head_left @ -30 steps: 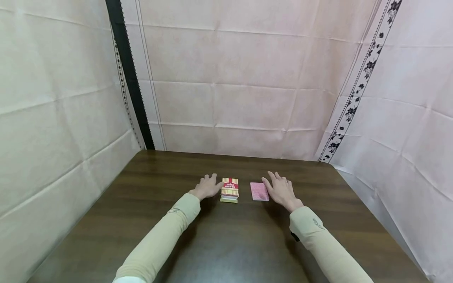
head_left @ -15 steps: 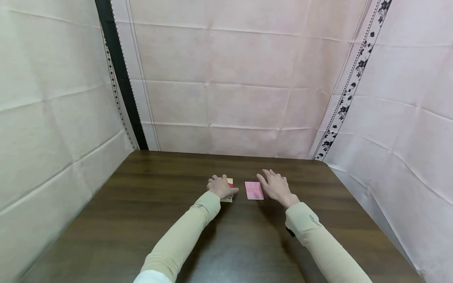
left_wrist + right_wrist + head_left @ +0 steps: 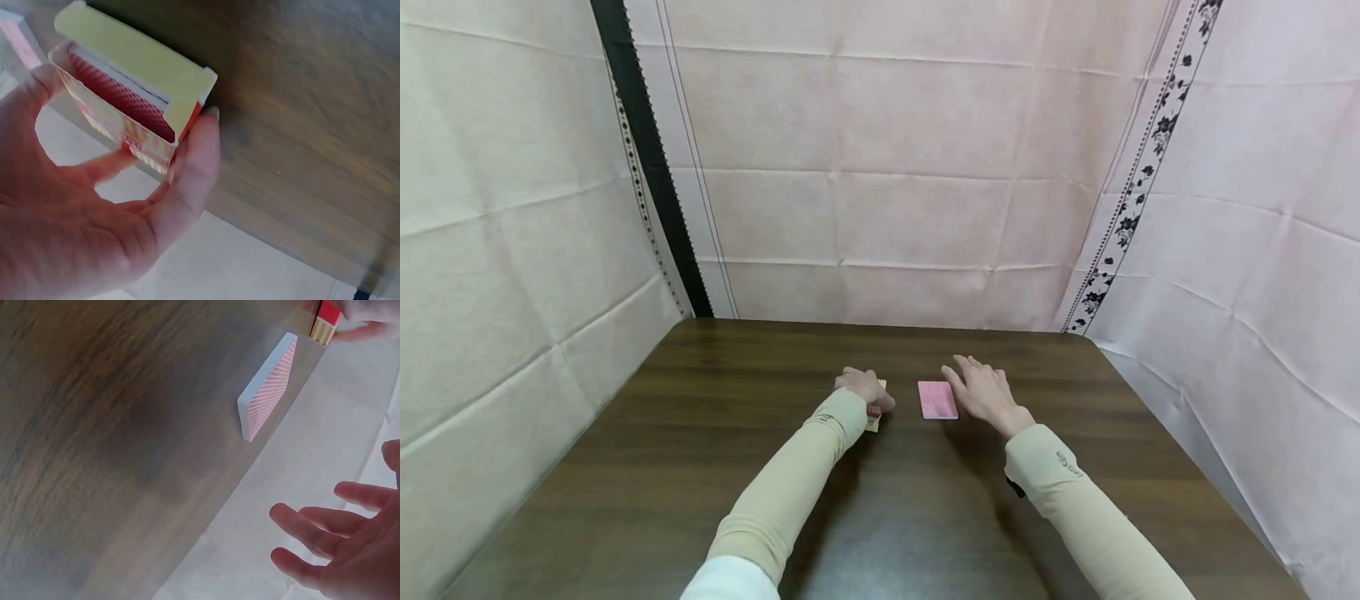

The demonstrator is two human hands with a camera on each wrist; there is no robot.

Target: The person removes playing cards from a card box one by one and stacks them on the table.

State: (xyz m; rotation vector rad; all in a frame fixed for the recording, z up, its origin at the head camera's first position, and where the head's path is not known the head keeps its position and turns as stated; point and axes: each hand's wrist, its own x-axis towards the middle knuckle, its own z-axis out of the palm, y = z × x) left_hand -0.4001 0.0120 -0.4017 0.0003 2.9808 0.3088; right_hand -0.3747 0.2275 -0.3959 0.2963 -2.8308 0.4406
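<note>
My left hand (image 3: 865, 387) grips a playing-card box (image 3: 103, 115) by its sides, thumb on one side and fingers on the other. The box is striped cream and red, with its pale yellow flap (image 3: 137, 56) raised. Cards with red patterned backs (image 3: 119, 97) show inside the opening. From the head view the hand covers most of the box. To its right, a stack of playing cards (image 3: 937, 400) with a pink-red back lies on the table. My right hand (image 3: 988, 396) hovers just right of that stack, fingers spread and holding nothing.
The dark wooden table (image 3: 880, 517) reaches back to a hanging pale cloth (image 3: 917, 208). More cloth hangs along the left side (image 3: 512, 292) and the right side (image 3: 1262, 250).
My left hand has moved right, over the card box, and taken hold of it. The right hand stays beside the card stack. The head view has shifted slightly.
</note>
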